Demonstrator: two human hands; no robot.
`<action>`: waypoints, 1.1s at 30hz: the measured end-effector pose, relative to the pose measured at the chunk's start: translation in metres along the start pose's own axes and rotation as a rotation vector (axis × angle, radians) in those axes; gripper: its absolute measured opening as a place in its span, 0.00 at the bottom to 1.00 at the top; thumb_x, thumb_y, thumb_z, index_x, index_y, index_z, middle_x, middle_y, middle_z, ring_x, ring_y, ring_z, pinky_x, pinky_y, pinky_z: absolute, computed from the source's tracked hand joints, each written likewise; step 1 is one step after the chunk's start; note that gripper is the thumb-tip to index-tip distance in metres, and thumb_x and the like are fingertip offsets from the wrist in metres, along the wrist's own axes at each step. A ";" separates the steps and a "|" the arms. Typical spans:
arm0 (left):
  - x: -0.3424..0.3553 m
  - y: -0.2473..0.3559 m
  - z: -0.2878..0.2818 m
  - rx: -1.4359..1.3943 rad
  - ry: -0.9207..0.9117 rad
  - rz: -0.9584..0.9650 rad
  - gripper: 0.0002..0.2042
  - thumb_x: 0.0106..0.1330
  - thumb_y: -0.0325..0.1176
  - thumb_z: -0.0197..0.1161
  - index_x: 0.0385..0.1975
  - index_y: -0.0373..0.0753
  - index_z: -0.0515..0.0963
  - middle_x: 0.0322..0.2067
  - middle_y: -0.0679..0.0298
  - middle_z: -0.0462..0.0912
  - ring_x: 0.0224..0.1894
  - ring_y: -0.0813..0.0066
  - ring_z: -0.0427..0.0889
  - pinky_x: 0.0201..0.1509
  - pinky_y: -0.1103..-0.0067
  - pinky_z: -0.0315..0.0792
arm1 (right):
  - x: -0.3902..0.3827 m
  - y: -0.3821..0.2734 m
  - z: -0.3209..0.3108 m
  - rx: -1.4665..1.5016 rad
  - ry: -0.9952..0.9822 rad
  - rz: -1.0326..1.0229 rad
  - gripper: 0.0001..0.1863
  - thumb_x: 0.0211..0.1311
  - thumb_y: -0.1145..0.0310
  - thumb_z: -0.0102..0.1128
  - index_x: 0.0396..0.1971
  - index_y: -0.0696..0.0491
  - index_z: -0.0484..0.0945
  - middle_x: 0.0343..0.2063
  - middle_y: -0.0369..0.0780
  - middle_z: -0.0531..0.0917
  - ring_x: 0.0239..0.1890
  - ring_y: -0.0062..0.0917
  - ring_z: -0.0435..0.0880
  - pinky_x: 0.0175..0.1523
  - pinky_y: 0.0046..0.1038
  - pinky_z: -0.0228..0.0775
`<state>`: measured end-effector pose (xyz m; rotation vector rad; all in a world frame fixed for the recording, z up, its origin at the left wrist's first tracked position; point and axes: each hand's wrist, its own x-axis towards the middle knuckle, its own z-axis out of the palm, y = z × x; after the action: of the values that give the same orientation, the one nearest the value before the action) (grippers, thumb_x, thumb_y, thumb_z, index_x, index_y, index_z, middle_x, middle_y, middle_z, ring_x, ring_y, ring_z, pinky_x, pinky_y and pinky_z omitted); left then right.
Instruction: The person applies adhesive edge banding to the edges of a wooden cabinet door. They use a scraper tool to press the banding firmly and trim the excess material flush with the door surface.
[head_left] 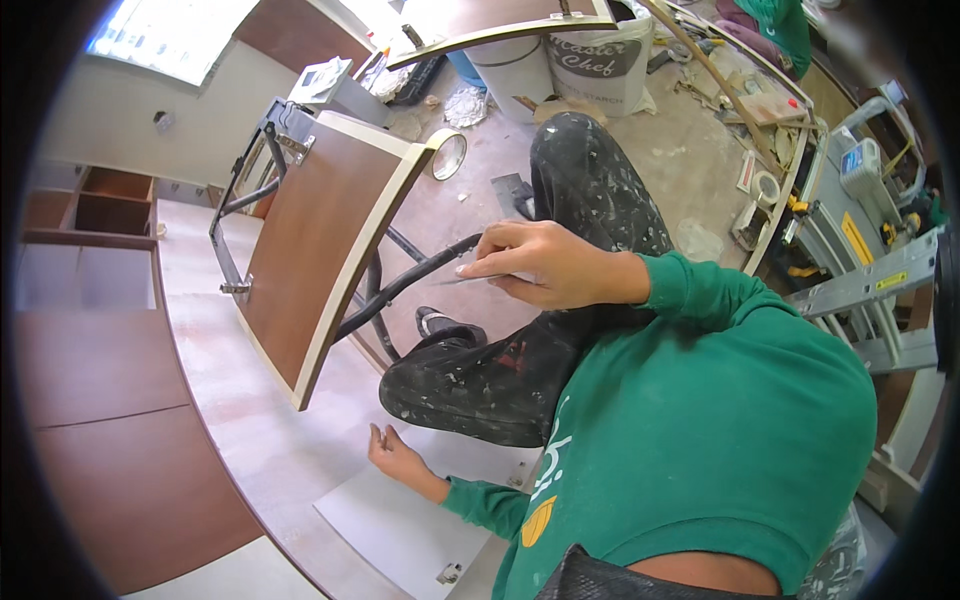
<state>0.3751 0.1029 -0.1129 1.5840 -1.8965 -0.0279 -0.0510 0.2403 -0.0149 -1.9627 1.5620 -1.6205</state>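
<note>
My right hand [545, 262] is closed on a thin flat grey blade [478, 279], seen nearly edge-on, above my bent legs. Just left of it a brown cabinet door [325, 205] with cream edging stands tilted against a black metal frame [425, 265]. Metal hinges [236, 287] sit on the door's far edge. Low in the picture my left hand [400, 463] hangs near the door's lower corner, fingers loosely bent and slightly apart, with nothing visible in them. Below it lies a white panel [395, 520] with hinges.
Another edged door [500, 22] rests across white buckets [600, 75] at the top. A tape roll [448, 155] is by the tilted door's corner. Tools and scraps litter the floor at upper right, near an aluminium ladder [870, 290]. Brown cabinets [120, 400] line the left.
</note>
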 end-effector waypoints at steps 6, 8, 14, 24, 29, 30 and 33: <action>-0.002 0.046 -0.013 -0.458 -0.093 -0.604 0.28 0.72 0.29 0.65 0.69 0.26 0.69 0.44 0.53 0.88 0.44 0.63 0.87 0.52 0.72 0.79 | 0.027 0.015 0.007 0.063 -0.155 -0.052 0.20 0.59 0.79 0.66 0.53 0.50 0.86 0.40 0.42 0.82 0.40 0.38 0.84 0.45 0.36 0.78; -0.001 0.058 -0.016 -0.459 -0.100 -0.746 0.32 0.71 0.28 0.65 0.73 0.27 0.64 0.41 0.54 0.89 0.41 0.65 0.87 0.54 0.74 0.78 | 0.037 0.025 0.009 0.097 -0.190 -0.062 0.19 0.59 0.77 0.68 0.52 0.51 0.87 0.41 0.42 0.83 0.41 0.38 0.84 0.46 0.36 0.79; -0.009 0.025 -0.021 -0.040 -0.157 -0.417 0.27 0.76 0.37 0.63 0.69 0.27 0.70 0.34 0.56 0.87 0.36 0.70 0.85 0.51 0.77 0.78 | 0.067 0.045 0.026 0.193 -0.196 -0.159 0.22 0.54 0.79 0.68 0.51 0.52 0.86 0.39 0.40 0.82 0.41 0.37 0.84 0.45 0.37 0.79; 0.040 0.275 -0.010 -1.487 -0.401 -0.440 0.28 0.81 0.44 0.56 0.70 0.28 0.65 0.59 0.50 0.78 0.58 0.62 0.81 0.61 0.68 0.78 | 0.082 0.049 0.043 -0.035 -0.062 -0.283 0.24 0.55 0.71 0.66 0.55 0.50 0.83 0.43 0.36 0.79 0.47 0.29 0.81 0.53 0.35 0.74; 0.068 0.297 0.035 -1.392 -0.376 -0.491 0.21 0.80 0.32 0.56 0.67 0.29 0.66 0.59 0.52 0.77 0.59 0.64 0.80 0.65 0.68 0.76 | 0.081 0.057 0.034 -0.128 -0.097 -0.332 0.23 0.56 0.66 0.65 0.53 0.53 0.82 0.46 0.38 0.80 0.51 0.30 0.80 0.58 0.38 0.73; 0.074 0.294 0.041 -1.392 -0.395 -0.501 0.21 0.79 0.30 0.57 0.67 0.29 0.66 0.59 0.53 0.77 0.59 0.65 0.80 0.65 0.68 0.75 | 0.082 0.060 0.027 -0.050 -0.171 -0.271 0.23 0.55 0.64 0.70 0.53 0.53 0.83 0.49 0.39 0.81 0.55 0.33 0.79 0.60 0.41 0.73; 0.100 0.291 0.055 -1.303 -0.437 -0.424 0.20 0.77 0.25 0.56 0.67 0.29 0.68 0.59 0.53 0.78 0.58 0.69 0.80 0.65 0.71 0.74 | 0.095 0.074 -0.011 0.200 -0.173 -0.246 0.25 0.52 0.62 0.76 0.52 0.51 0.84 0.51 0.39 0.81 0.58 0.35 0.79 0.62 0.42 0.72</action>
<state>0.0904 0.0713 0.0107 0.9783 -1.1982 -1.5388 -0.1164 0.1396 -0.0001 -2.1835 1.0881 -1.5698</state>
